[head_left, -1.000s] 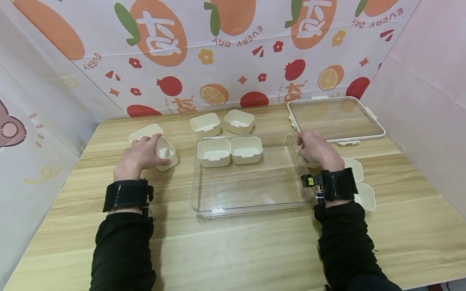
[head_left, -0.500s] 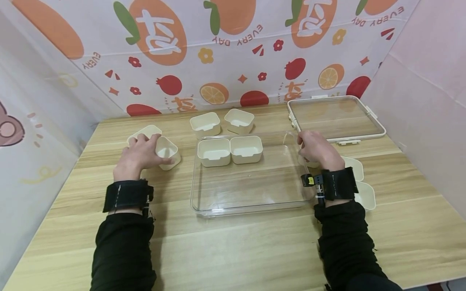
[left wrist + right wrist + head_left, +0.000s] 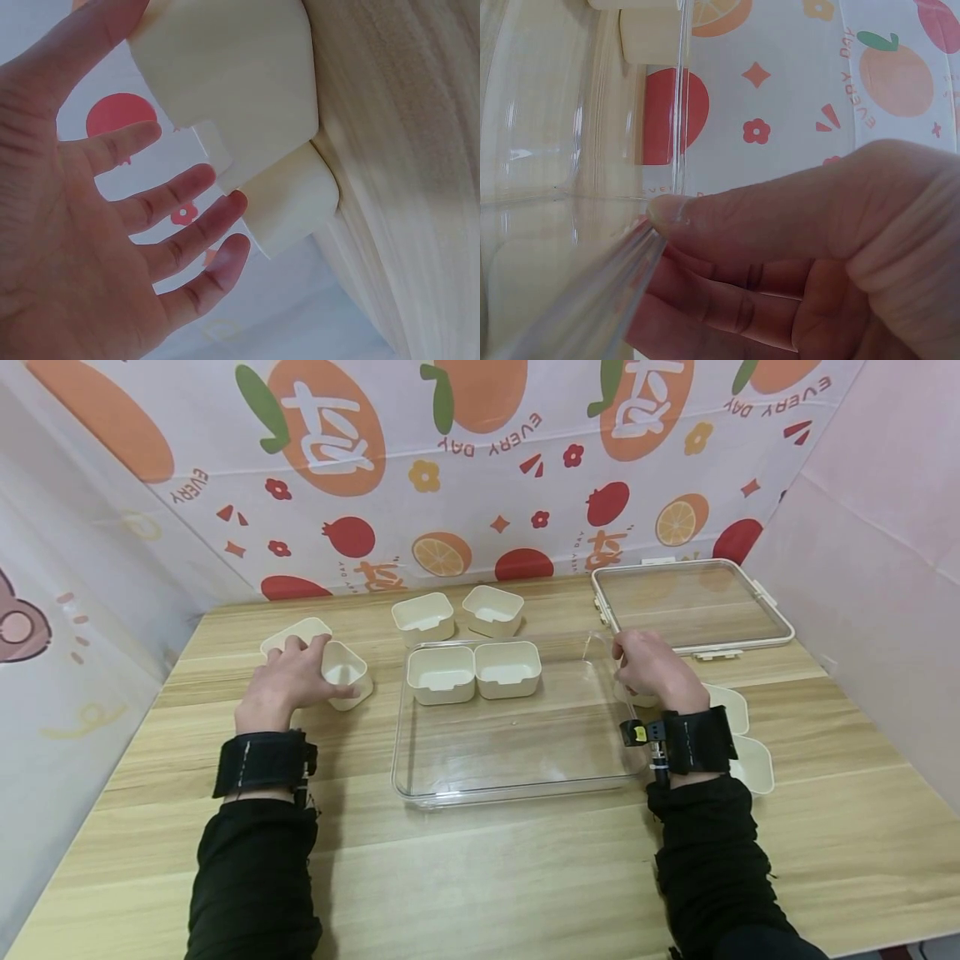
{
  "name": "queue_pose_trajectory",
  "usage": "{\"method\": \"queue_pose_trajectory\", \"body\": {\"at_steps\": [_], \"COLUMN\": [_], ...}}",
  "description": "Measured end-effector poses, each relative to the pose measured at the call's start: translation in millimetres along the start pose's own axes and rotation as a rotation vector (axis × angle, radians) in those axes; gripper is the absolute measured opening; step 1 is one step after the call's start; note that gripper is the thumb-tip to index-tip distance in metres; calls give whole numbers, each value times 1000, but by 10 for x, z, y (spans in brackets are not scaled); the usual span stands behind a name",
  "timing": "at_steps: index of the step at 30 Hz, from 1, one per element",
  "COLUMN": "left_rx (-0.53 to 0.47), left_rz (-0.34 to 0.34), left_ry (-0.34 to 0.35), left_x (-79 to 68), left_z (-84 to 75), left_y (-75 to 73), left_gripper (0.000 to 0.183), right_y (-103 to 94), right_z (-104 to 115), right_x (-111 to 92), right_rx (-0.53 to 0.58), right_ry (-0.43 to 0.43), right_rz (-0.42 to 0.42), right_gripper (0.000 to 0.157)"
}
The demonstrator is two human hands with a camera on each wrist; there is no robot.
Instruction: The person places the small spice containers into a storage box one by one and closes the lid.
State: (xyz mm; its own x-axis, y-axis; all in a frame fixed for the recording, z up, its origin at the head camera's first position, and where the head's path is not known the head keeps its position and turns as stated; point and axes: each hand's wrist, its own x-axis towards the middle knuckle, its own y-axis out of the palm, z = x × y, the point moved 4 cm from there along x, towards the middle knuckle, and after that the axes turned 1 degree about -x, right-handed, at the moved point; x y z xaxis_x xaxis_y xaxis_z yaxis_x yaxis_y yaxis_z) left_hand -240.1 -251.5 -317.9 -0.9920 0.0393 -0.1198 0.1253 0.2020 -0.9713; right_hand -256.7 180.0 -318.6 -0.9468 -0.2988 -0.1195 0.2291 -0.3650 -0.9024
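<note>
My left hand (image 3: 283,681) is over a small cream container (image 3: 347,675) on the left of the table. Its thumb reaches along the container's near side, and the fingers are spread at the rim of a second cream container (image 3: 300,633) behind. In the left wrist view the fingers (image 3: 180,255) are loosely extended, with the containers' outer walls beyond them. My right hand (image 3: 654,667) pinches the right rim of the clear plastic box (image 3: 517,789) between thumb and fingers, plainly seen in the right wrist view. Two cream containers (image 3: 442,677) sit side by side at the box's back left.
Two more cream containers (image 3: 423,618) stand behind the box. Others (image 3: 752,766) are to the right, partly hidden by my right wrist. A clear lid (image 3: 693,603) with a pale frame and clips lies at the back right, near the patterned cloth wall (image 3: 480,485).
The cream container by my left thumb has shifted slightly right, and the one behind it slightly left. My right hand has stayed on the box rim.
</note>
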Motion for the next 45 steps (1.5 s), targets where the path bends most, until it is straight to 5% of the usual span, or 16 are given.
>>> {"method": "queue_pose_trajectory", "body": {"at_steps": [12, 19, 36, 45], "left_rx": [29, -39, -29, 40], "left_rz": [93, 130, 145, 51], "left_ry": [0, 95, 75, 103], "left_x": [-34, 13, 57, 48], "left_z": [-116, -155, -146, -360], "left_y": [18, 1, 6, -318], "left_gripper": [105, 94, 79, 81], "right_y": [3, 5, 12, 15], "right_z": [-8, -15, -16, -11], "right_x": [-1, -12, -5, -4], "right_rx": [11, 14, 16, 31], "right_ry": [2, 7, 14, 16], "right_rz": [1, 11, 9, 19], "right_gripper": [24, 23, 23, 24]}}
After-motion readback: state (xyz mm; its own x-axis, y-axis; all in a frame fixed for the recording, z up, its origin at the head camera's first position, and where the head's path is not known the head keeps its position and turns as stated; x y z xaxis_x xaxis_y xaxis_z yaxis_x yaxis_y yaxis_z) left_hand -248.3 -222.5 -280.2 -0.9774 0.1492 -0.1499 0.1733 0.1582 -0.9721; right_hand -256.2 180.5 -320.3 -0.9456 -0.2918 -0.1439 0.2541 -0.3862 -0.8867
